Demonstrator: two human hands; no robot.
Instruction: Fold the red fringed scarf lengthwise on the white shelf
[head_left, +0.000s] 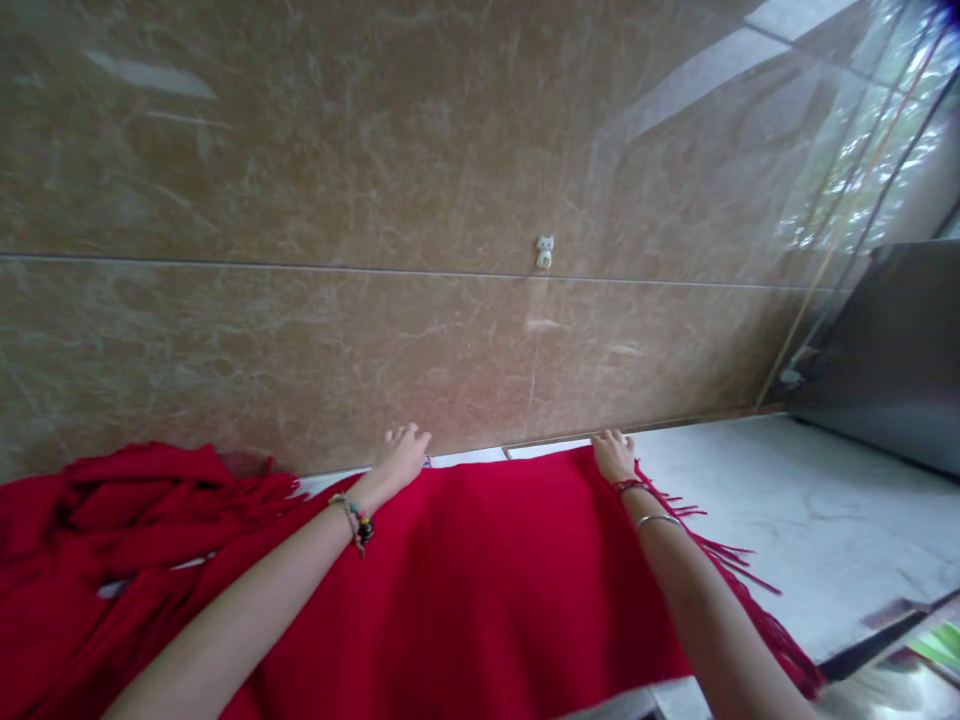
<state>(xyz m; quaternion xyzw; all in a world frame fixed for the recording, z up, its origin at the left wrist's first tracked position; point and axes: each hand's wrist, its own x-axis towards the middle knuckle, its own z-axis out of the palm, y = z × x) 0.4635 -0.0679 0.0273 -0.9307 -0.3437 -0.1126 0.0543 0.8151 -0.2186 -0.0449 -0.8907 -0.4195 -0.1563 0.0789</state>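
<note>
A red fringed scarf (487, 580) lies spread flat across a white marble counter (810, 520). My left hand (401, 455) rests at the scarf's far edge near the wall, fingers curled down onto the cloth. My right hand (613, 453) sits at the scarf's far right corner, fingers bent over the edge by the fringe (720, 555). Both hands press or pinch the far edge; the fingertips are partly hidden. The rest of the scarf is bunched in a heap (112, 520) at the left.
A glossy brown marble wall (375, 200) rises right behind the counter, with a small white cat-shaped hook (544, 251) on it. A dark grey box-like appliance (892, 360) stands at the right. The counter's front edge (900, 610) runs at lower right.
</note>
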